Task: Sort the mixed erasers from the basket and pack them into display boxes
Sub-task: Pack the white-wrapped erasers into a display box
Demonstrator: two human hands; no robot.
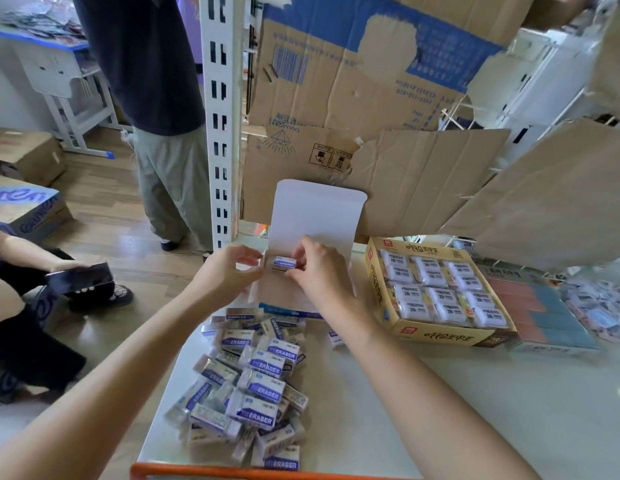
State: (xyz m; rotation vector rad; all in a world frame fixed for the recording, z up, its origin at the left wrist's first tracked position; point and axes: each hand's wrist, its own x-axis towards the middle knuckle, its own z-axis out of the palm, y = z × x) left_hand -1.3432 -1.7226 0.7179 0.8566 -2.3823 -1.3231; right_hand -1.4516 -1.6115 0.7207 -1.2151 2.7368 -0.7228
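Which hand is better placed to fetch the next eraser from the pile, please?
Probably left: the right hand pinches a blue-and-white eraser in the white cardboard box; the left hand lies nearer the eraser pile.

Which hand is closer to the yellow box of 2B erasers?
Right. The right hand, pinching an eraser in the white box, sits left of the yellow box; the left hand holds the white box's left flap, farther away.

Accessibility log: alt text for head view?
The right hand pinches a blue-labelled eraser inside an open white display box that the left hand holds. A pile of matching erasers lies nearer; a full yellow box stands further right.
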